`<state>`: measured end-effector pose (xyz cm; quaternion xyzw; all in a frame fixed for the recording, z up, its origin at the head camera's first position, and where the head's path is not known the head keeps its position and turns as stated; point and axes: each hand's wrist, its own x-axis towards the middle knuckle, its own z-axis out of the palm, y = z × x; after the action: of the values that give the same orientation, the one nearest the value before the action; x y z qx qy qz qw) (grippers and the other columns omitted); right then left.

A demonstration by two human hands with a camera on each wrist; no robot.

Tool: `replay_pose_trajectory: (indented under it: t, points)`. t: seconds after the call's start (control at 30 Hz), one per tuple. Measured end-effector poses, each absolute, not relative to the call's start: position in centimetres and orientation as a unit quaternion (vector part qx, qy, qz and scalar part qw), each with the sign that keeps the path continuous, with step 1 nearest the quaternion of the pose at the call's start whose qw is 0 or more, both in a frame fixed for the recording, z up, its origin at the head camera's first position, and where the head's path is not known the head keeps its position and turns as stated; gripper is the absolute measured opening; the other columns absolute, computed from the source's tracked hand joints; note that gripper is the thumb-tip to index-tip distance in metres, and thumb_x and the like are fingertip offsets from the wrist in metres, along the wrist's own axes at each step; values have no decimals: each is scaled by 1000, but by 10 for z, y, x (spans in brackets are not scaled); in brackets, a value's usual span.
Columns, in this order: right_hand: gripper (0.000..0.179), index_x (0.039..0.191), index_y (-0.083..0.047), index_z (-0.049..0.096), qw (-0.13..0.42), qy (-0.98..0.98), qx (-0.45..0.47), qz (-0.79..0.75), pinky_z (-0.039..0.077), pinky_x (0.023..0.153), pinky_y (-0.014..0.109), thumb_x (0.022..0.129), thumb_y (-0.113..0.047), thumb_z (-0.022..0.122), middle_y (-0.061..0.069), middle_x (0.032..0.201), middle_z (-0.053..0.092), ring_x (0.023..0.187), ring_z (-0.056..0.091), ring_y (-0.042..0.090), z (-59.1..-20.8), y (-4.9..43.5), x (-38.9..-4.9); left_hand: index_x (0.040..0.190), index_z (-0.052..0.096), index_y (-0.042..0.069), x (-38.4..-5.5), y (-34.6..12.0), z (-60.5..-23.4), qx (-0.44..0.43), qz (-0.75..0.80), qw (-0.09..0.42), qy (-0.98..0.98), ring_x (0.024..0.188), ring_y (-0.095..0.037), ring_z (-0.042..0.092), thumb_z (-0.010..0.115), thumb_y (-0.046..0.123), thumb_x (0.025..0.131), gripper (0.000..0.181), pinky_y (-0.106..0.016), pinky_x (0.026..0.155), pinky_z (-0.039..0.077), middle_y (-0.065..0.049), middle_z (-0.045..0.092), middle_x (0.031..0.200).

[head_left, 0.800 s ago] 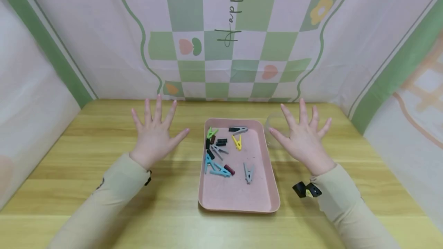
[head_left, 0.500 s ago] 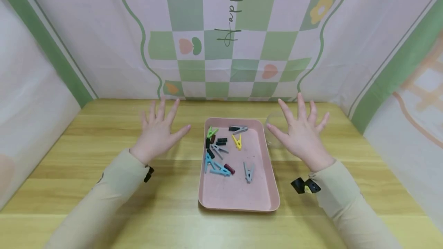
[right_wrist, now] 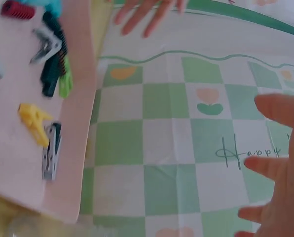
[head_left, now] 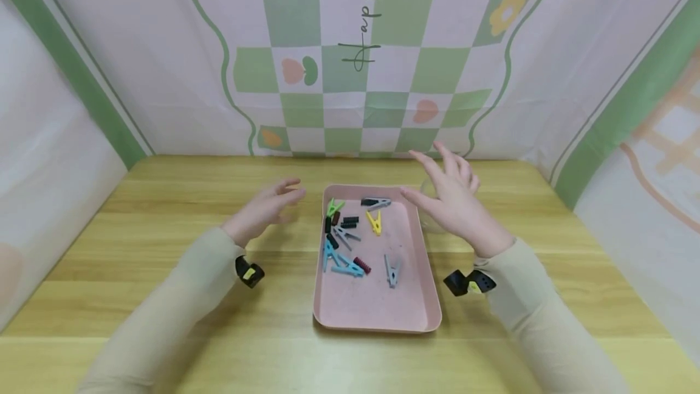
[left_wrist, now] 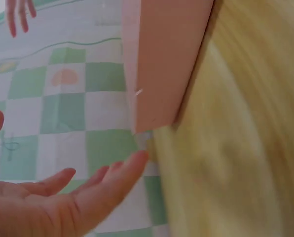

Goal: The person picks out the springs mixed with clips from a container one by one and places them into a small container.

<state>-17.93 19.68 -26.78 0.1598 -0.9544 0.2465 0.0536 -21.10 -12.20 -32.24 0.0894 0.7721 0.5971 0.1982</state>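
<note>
The fingers of the left hand [head_left: 262, 207], left of centre in the head view, are relaxed and lightly bent, in the air, and their tips point toward the near long side of the pink tray [head_left: 377, 315] without touching it; the left wrist view shows them reaching below the end of the tray's wall, with a gap between. The right hand [head_left: 454, 202], right of centre, has its fingers spread, thumb well apart from the index finger, raised over the tray's upper right corner, where the thumb tip overlaps the rim in the head view; both hands are free of any object. Between them the tray lies on the wooden tabletop [head_left: 246, 345], at the middle of the frame. Closest to the right thumb, near the tray's top edge, is a grey clip with a black piece [head_left: 377, 203], then a yellow clip [head_left: 375, 222] just below it. Along the tray's left side, nearer the left fingers, are a green clip [head_left: 334, 207], small black coils [head_left: 350, 220], a grey clip on the left [head_left: 346, 236], two blue clips [head_left: 347, 268] and a dark red coil [head_left: 362, 265]. Another grey clip [head_left: 392, 273] stands apart at lower right. A clear container [head_left: 428, 188] sits beside the tray's upper right, partly hidden by the right hand. Farther out, a green-and-white checked cloth [head_left: 341, 111] reading "Happy" hangs behind
</note>
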Motion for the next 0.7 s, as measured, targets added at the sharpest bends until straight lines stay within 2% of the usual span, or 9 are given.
replay_pose_trajectory:
  t: [0.27,0.43,0.57,0.7]
  points:
    - [55,142,-18,42,0,-938,213,274,8,109,68,94,-40,55,10,158,12,141,6,38,-264,179,-188,150,11,1,-222,-111,-345,69,650,265,709,138,-44,25,46,22,99,65,-55,106,39,-25,18,153]
    - [47,135,-15,51,-36,-914,248,318,17,110,65,93,-34,59,9,156,22,141,11,33,-269,165,-192,149,13,-1,-225,-102,-354,75,622,283,726,133,-46,34,51,16,97,66,-48,100,47,-29,26,149]
    - [44,132,-13,55,-66,-897,278,337,26,108,62,90,-28,63,9,154,28,141,15,32,-277,159,-196,149,19,0,-227,-94,-360,65,602,297,738,129,-41,42,52,10,96,63,-45,95,52,-27,34,146]
    - [47,129,-12,57,-88,-890,306,327,26,108,64,85,-23,69,11,152,31,140,19,35,-292,160,-202,149,22,3,-227,-88,-365,59,586,297,752,126,-38,47,54,2,93,64,-44,92,53,-25,37,144]
